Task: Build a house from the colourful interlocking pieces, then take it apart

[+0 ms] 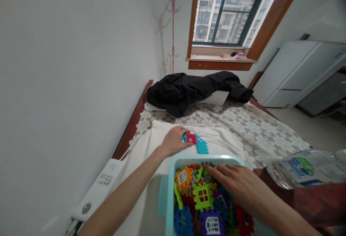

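My left hand (175,139) is closed on the left end of a small row of joined plastic building blocks (191,138), red in the middle and blue at the sides. A blue toothed piece (202,147) extends toward me from its right end. My right hand (238,182) reaches over the far side of a light blue bin (171,192), fingers stretched out. Its index fingertip is at a grey piece (208,164); the thumb is hidden. Loose blocks fill the bin, among them a lime green window block (203,196), an orange one (184,179) and a purple one (211,223).
White cloth (140,178) lies under the bin, over a floral tablecloth (259,131). A large clear bottle (302,167) lies at the right. Black fabric (189,88) partly covers a silvery laptop (216,97) at the back. A white power strip (100,185) is at the left by the wall.
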`<state>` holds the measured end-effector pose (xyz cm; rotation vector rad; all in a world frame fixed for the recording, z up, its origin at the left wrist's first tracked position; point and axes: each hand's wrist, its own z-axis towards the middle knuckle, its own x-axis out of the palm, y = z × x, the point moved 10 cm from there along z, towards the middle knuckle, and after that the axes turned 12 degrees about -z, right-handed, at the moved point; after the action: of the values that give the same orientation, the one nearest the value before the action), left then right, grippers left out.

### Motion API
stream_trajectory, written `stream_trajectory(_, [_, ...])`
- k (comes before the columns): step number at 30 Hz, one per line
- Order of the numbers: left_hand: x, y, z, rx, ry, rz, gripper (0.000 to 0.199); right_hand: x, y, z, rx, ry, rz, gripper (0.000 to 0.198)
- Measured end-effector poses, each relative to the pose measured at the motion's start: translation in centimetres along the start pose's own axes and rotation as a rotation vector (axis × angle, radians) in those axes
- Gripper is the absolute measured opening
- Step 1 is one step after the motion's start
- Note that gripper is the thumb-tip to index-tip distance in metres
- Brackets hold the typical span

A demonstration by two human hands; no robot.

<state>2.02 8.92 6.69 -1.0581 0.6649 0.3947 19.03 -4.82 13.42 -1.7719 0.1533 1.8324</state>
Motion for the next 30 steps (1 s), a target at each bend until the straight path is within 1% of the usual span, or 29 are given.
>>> stream_trajectory(5, [-1.2, 1.4, -0.1, -0.103, -0.114, -0.205, 0.052, 0.4, 0.2, 0.6, -0.056, -0.058, -0.068, 0.062])
stream_trajectory(8, [-1.5, 2.6, -0.1, -0.164, -0.175, -0.324, 0.053, -0.1, 0.2, 1.1, -0.114, -0.085, -0.113, 0.056])
stream_trajectory(10, [-1.5, 3.7, 0.0, -0.214, -0.228, -0.454, 0.049, -0.8, 0.2, 1.4, -0.147, -0.116, -0.133, 0.045])
stream_trajectory(13, [-1.6, 5.5, 0.2, -0.273, -0.347, -0.709, 0.039, -1.6, -0.1, 1.8, -0.174, -0.179, -0.133, 0.029])
stream_trajectory(15, [-1.7, 6.4, 0.3, -0.296, -0.403, -0.820, 0.037, -1.9, -0.5, 1.9, -0.179, -0.230, -0.114, 0.026])
stream_trajectory(17, [-1.6, 7.1, 0.4, -0.323, -0.418, -0.882, 0.037, -2.0, -1.0, 1.9, -0.182, -0.260, -0.068, 0.025])
stream_trajectory(19, [-1.1, 7.6, 0.4, -0.364, -0.410, -0.970, 0.041, -1.9, -1.7, 2.1, -0.170, -0.241, 0.021, 0.023])
stream_trajectory(21, [-0.4, 7.9, 0.3, -0.407, -0.385, -1.068, 0.044, -1.6, -3.1, 2.3, -0.114, -0.196, 0.168, 0.021])
stream_trajectory(23, [0.1, 8.0, 0.2, -0.437, -0.364, -1.158, 0.042, -1.6, -5.2, 2.6, 0.004, -0.189, 0.369, 0.018])
stream_trajectory(25, [0.4, 7.8, 0.1, -0.455, -0.346, -1.237, 0.037, -1.3, -8.0, 2.9, 0.155, -0.238, 0.601, 0.016])
stream_trajectory(27, [0.5, 7.3, 0.1, -0.467, -0.324, -1.295, 0.032, -0.1, -10.7, 3.6, 0.288, -0.314, 0.837, 0.017])
stream_trajectory(30, [0.7, 6.5, 0.0, -0.478, -0.292, -1.416, 0.028, 3.5, -13.3, 5.5, 0.403, -0.422, 1.109, 0.021])
